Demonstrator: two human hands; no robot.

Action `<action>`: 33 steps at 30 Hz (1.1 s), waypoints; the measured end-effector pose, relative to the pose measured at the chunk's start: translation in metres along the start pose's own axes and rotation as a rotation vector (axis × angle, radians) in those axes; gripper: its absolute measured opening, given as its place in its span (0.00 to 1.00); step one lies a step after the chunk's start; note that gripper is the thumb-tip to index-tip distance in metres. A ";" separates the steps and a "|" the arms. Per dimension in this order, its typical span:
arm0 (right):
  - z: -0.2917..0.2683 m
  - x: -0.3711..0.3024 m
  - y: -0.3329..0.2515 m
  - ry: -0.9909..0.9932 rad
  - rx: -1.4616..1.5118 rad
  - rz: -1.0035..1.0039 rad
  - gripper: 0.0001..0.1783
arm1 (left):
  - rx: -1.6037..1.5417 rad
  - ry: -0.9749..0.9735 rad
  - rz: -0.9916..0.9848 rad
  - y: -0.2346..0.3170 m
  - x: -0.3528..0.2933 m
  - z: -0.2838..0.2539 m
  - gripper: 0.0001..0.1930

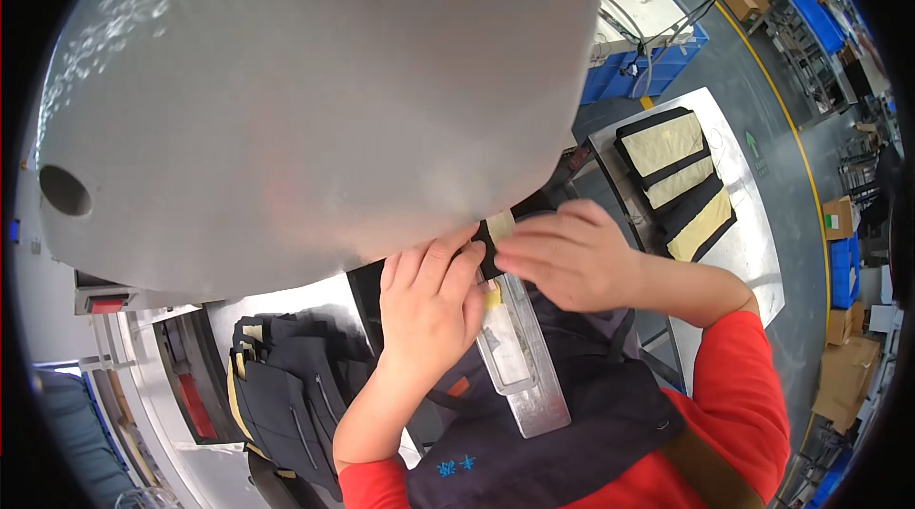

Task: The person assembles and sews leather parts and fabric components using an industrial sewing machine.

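Note:
My left hand [427, 304] lies palm down, its fingers stretched out and their tips at the lower edge of a large grey machine housing [334, 109]. Facing it from the right, my right hand [572, 256] is slightly blurred, fingers extended toward the left one. Between them shows a narrow bit of black fabric [488, 256], with a pale yellow piece [499, 223] beside my right fingertips. What lies under the fingers and the housing is hidden. Just below the hands, a shallow clear tray [510, 347] rests on a metal plate [543, 411], with a small yellow piece at its top end.
Black pieces with pale yellow panels [672, 152] lie on a metal table [753, 252] to the right. On the left, black garments with zips [295, 395] are piled on another surface. Farther right are cardboard boxes [846, 371] and a blue crate [610, 80].

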State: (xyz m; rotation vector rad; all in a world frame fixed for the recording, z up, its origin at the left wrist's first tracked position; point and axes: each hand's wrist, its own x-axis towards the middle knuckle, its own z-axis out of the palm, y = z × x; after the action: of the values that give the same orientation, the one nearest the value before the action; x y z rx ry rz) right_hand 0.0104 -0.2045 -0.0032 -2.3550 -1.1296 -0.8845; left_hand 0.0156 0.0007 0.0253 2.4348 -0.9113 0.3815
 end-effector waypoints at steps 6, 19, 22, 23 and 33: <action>0.002 -0.004 -0.011 -0.037 0.021 0.022 0.14 | -0.049 0.033 -0.023 -0.002 -0.001 0.003 0.13; 0.003 0.000 -0.008 -0.054 0.032 -0.024 0.13 | -0.065 -0.016 -0.020 -0.006 -0.003 -0.001 0.14; 0.002 0.000 -0.008 -0.054 0.029 -0.029 0.14 | -0.144 0.068 -0.016 -0.008 -0.011 0.003 0.13; 0.002 0.000 -0.008 -0.052 0.032 -0.021 0.14 | -0.124 0.084 0.001 -0.007 -0.015 0.002 0.13; -0.001 0.001 -0.007 -0.087 0.049 -0.036 0.14 | 0.049 0.089 0.085 -0.003 -0.027 0.002 0.18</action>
State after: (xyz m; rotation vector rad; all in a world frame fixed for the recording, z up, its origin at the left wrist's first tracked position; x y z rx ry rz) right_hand 0.0050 -0.2004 -0.0008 -2.3604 -1.2174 -0.7641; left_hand -0.0022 0.0165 0.0112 2.4079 -0.9796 0.5440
